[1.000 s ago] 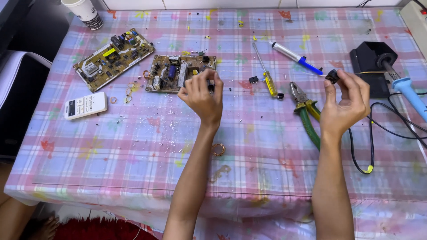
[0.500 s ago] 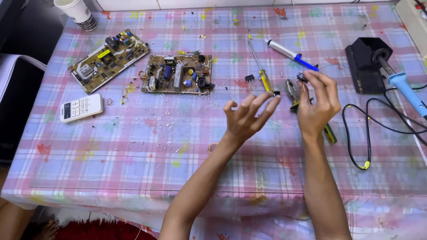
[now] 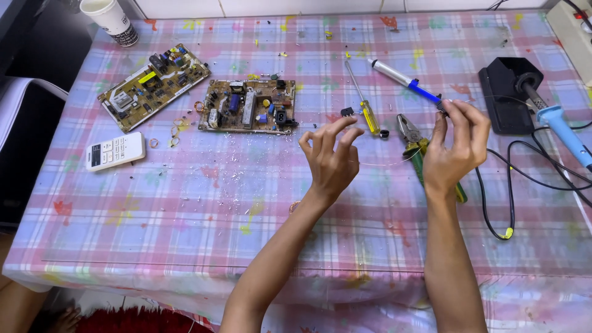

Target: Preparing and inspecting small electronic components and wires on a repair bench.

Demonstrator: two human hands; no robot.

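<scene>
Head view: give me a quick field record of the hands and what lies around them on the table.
left hand: raised above the table, fingers spread and curled, holding nothing I can make out
right hand: raised, fingertips pinching a small dark part
thin wire: runs between the two hands
nearest tools: yellow-handled screwdriver, green-handled pliers, blue-and-white pen-shaped tool
boards: brown circuit board, yellow-green circuit board
far right: blue-handled soldering iron in black stand
far left: white remote control, paper cup
surface: pink-and-blue checked tablecloth

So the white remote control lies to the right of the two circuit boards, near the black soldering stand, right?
Not quite. In the head view the white remote control lies to the left, below the yellowish circuit board, far from the black soldering stand; the brown circuit board sits further right.
</scene>
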